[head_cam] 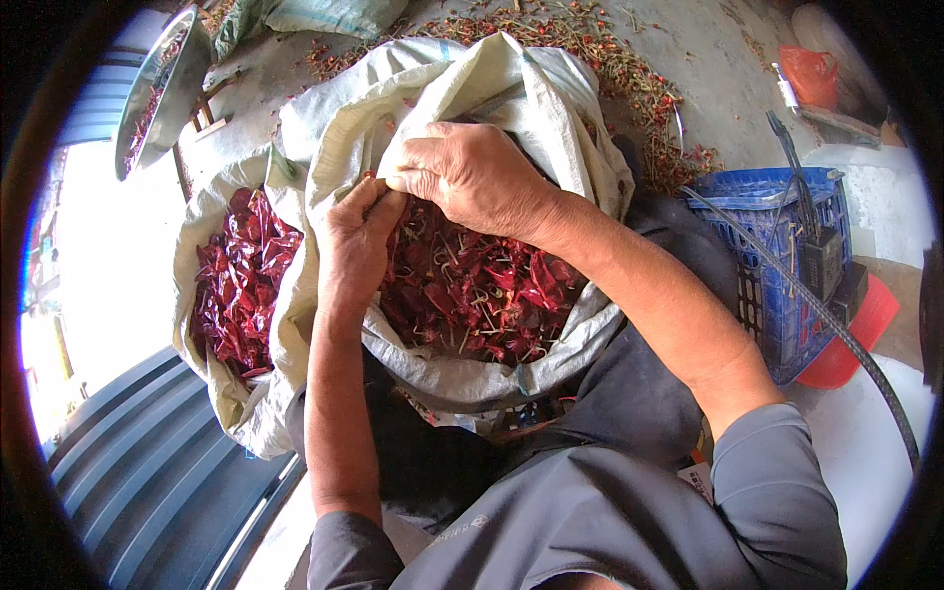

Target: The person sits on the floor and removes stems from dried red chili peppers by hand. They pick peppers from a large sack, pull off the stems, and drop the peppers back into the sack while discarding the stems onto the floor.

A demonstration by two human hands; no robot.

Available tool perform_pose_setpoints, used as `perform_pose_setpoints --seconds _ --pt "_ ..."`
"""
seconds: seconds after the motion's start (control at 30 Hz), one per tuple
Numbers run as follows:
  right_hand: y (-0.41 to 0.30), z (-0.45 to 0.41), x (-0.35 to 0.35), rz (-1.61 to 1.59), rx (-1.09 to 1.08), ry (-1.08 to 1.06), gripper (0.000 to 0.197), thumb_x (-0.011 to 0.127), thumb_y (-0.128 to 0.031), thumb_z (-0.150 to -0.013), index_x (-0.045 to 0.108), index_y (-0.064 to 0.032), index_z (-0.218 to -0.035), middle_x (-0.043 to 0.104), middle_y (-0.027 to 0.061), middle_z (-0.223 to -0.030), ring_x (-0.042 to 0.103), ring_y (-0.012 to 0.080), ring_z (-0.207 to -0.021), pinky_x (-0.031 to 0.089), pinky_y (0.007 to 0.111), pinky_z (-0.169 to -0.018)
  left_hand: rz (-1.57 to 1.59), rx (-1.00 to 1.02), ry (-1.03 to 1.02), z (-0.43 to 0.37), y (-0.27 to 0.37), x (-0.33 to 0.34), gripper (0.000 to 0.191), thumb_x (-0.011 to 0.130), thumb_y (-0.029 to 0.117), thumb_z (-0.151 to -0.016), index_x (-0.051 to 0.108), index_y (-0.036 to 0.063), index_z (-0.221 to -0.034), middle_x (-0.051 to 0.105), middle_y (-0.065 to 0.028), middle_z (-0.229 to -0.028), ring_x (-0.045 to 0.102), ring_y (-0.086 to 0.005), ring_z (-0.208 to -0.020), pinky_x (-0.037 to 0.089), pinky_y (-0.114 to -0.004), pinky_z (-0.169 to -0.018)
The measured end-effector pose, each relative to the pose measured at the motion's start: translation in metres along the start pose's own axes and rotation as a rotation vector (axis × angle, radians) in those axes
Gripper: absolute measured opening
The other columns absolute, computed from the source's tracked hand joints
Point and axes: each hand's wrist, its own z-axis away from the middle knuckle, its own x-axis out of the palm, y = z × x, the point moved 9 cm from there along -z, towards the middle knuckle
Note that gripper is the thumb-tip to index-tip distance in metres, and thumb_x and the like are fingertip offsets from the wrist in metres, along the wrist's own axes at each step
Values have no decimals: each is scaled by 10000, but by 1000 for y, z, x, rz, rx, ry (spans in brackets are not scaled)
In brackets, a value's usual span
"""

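Note:
A white woven sack [442, 369] with a rolled rim stands open before me, holding dried red chili peppers [479, 287], many with stems. Above its far left part, my left hand [358, 221] pinches something small between thumb and fingers; a bit of red-orange shows at the fingertips. My right hand [464, 173] meets it there, thumb and fingers closed together at the same spot. What lies between the fingers is mostly hidden. To the left, a second woven sack [193, 221] holds glossy dark red pepper pieces [247, 280].
Beyond the sacks, stems and red scraps [634, 81] litter the concrete floor. A blue plastic crate [774, 295] stands right, with a cable [796, 273] across it and a red plastic object [870, 324] beside it. A metal basin [177, 81] with red pieces is at upper left.

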Motion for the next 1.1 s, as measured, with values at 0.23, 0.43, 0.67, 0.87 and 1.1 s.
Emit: perform_pose_setpoints --seconds 0.23,0.43,0.67,0.87,1.1 --pt "24 9 16 -363 342 -87 238 581 -208 -947 646 -11 -831 649 201 -758 666 360 -716 518 434 -670 -454 506 9 15 52 3 112 666 47 -888 666 -11 -984 642 -115 -846 617 -248 -765 487 -335 -734" --pt "37 59 57 -1080 1083 -334 288 500 -242 -1006 667 -18 -935 604 25 -725 554 105 -588 489 297 -505 -531 492 -42 19 48 15 102 656 45 -887 680 -5 -973 667 -156 -892 665 -289 -802 512 -373 -719" --pt "11 17 18 -560 556 -311 224 638 -214 -957 625 9 -954 660 108 -762 641 199 -629 521 349 -599 -241 99 -139 12 27 1 129 684 105 -920 674 2 -997 575 -11 -788 491 -75 -750 454 -263 -693" --pt "-11 5 3 -123 69 -167 292 678 -251 -908 542 8 -923 641 233 -740 671 411 -746 519 473 -673 -62 -8 -189 14 21 3 200 638 92 -962 668 2 -1139 627 32 -910 539 -48 -832 463 -237 -746" --pt "-11 2 11 73 -5 -119 326 633 -305 -919 557 10 -896 665 208 -728 697 374 -678 576 443 -603 -35 22 -72 10 17 2 132 608 70 -964 683 24 -1061 627 48 -853 533 -42 -759 445 -235 -673"
